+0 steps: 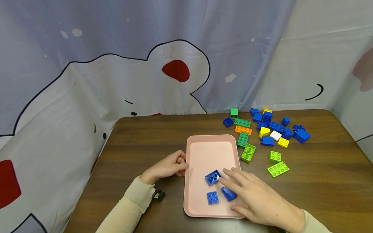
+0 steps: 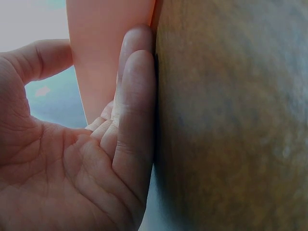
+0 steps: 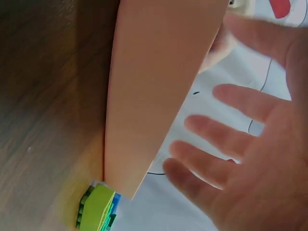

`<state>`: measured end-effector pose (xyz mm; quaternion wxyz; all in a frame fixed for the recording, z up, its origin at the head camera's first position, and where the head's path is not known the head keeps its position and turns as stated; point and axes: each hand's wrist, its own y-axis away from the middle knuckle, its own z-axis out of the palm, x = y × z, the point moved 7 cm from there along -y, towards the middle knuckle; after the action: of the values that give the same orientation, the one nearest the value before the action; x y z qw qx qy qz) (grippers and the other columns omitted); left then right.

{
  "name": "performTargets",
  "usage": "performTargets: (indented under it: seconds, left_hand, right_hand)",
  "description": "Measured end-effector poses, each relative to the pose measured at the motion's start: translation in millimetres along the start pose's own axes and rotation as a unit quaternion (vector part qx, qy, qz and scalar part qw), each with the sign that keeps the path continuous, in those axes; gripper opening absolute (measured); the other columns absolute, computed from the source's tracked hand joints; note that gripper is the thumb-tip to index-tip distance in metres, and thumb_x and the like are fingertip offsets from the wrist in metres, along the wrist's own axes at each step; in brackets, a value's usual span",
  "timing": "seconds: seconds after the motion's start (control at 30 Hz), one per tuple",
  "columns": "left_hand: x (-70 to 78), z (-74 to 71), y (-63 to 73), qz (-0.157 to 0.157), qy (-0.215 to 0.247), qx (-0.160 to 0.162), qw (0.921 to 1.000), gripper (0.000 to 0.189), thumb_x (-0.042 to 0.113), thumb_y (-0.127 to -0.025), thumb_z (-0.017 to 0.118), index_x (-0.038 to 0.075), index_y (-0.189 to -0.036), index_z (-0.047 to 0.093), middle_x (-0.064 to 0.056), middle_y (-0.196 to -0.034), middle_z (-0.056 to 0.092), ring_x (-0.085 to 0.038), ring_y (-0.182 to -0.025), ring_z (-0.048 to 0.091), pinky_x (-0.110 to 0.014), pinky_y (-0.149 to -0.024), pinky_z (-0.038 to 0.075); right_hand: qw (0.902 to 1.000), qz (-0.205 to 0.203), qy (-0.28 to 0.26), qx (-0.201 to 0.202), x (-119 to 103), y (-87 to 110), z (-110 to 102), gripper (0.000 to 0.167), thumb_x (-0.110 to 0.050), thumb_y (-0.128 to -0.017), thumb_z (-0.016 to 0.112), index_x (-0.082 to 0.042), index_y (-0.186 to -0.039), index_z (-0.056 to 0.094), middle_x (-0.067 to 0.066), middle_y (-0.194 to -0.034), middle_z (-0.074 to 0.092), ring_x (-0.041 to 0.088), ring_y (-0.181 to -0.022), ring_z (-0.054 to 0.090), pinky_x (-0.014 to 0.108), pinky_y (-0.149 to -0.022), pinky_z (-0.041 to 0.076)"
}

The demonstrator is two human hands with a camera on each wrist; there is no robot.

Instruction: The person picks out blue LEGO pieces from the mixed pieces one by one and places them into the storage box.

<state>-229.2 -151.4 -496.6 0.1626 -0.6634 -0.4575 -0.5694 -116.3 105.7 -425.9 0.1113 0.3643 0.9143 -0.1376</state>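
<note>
A pink tray lies on the table, with three blue toy bricks inside: a brick with its hollow side up, a square studded brick and a sloped brick. At the tray's left side, my left hand holds the edge. Its thumb is at the rim and its fingers lie along the outer wall, low by the table. Over the tray's right edge, my right hand hovers with fingers spread and nothing held. In the right wrist view, its fingers are apart from the tray wall.
Beyond the tray's right side lie several loose bricks: green, orange, lime, yellow, white and blue. A printed curtain hangs behind the wooden table.
</note>
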Motion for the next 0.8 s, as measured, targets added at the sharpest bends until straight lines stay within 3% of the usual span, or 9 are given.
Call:
performTargets:
  seconds: [0.07, 0.13, 0.3, 0.53, 0.8]
  left_hand:
    - [-0.1, 0.0, 0.2, 0.000, 0.001, 0.001, 1.0000, 0.028, 0.014, -0.100, 0.061, -0.002, -0.119, 0.049, -0.009, -0.084, 0.067, -0.017, -0.075, 0.072, -0.033, -0.070, 0.062]
    - [0.0, 0.0, 0.4, -0.002, 0.001, 0.002, 1.0000, 0.028, 0.014, -0.099, 0.062, -0.002, -0.118, 0.049, -0.010, -0.084, 0.067, -0.017, -0.075, 0.071, -0.033, -0.070, 0.062]
    - [0.2, 0.3, 0.5, -0.005, 0.002, 0.003, 1.0000, 0.026, 0.015, -0.099, 0.062, 0.000, -0.118, 0.050, -0.009, -0.084, 0.067, -0.017, -0.075, 0.071, -0.032, -0.070, 0.061]
    - [0.9, -0.5, 2.2, -0.005, 0.001, 0.004, 1.0000, 0.027, 0.016, -0.100, 0.062, 0.001, -0.119, 0.049, -0.006, -0.084, 0.067, -0.017, -0.075, 0.071, -0.033, -0.070, 0.061]
    - [1.6, 0.5, 0.9, -0.006, -0.001, 0.003, 1.0000, 0.028, 0.017, -0.100, 0.062, 0.000, -0.119, 0.050, -0.010, -0.085, 0.067, -0.018, -0.075, 0.070, -0.033, -0.071, 0.062]
  right_hand:
    - [0.9998, 0.010, -0.001, -0.019, 0, 2.0, 3, 0.088, -0.050, -0.084, 0.083, -0.029, -0.159, 0.041, 0.002, -0.167, 0.038, 0.033, -0.148, 0.045, 0.059, -0.109, 0.048]
    - [0.9995, 0.019, -0.004, -0.026, 1, 3.4, 3, 0.096, -0.053, -0.083, 0.082, -0.031, -0.163, 0.032, 0.001, -0.171, 0.029, 0.034, -0.153, 0.038, 0.060, -0.112, 0.044]
    - [0.9996, 0.021, 0.017, -0.008, 5, 5.6, -3, 0.106, -0.056, -0.081, 0.083, -0.034, -0.165, 0.022, -0.002, -0.173, 0.024, 0.030, -0.153, 0.038, 0.057, -0.113, 0.043]
    - [0.9988, 0.027, 0.037, 0.016, 19, 9.3, -14, 0.098, -0.057, -0.081, 0.083, -0.027, -0.162, 0.036, 0.004, -0.170, 0.031, 0.033, -0.148, 0.044, 0.059, -0.109, 0.046]
    - [0.9966, 0.054, 0.054, 0.032, 55, 15.7, -26, 0.093, -0.051, -0.083, 0.083, -0.020, -0.160, 0.041, 0.010, -0.169, 0.033, 0.039, -0.147, 0.043, 0.064, -0.109, 0.044]
